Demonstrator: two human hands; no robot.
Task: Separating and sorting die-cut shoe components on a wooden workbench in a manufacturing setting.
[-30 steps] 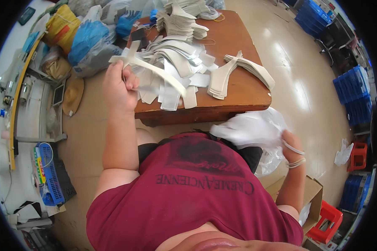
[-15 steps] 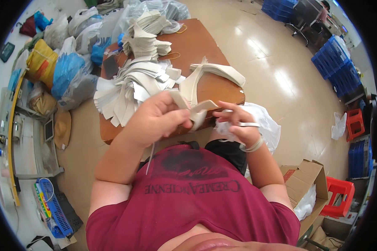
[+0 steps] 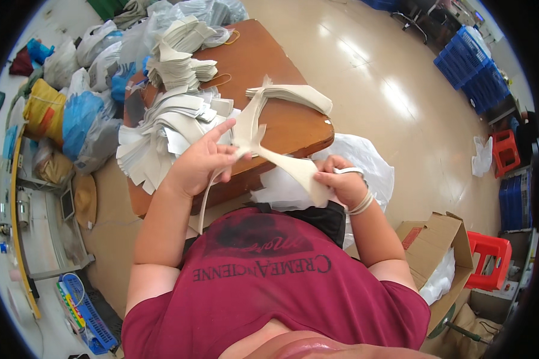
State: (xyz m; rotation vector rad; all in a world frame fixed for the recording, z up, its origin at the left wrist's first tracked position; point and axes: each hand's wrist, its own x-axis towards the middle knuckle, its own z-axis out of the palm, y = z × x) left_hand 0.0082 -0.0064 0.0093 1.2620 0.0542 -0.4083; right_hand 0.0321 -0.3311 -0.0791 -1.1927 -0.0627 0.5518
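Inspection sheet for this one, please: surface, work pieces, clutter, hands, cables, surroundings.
Surface: brown wooden table, heaped at left.
Work pieces: forked cream piece, held up; fanned cream pile; stack of forked pieces at the table's right.
Clutter: filled plastic bags and yellow sack, left; cardboard box, right.
Hands: right hand grips the piece's broad end; left hand at its fork, grip unclear.
Cables: thin pale cord at the blue basket, lower left.
Surroundings: beige floor, straw hat, blue crates, red stools.

On my left I see a yellow sack [image 3: 44, 110] next to a blue-and-white plastic bag [image 3: 81, 119], a straw hat [image 3: 85, 201] below them and a blue basket [image 3: 99, 326] lower down. On my right are stacked blue crates [image 3: 458, 60] and an open cardboard box [image 3: 431, 245], just beside a red stool [image 3: 502, 263].
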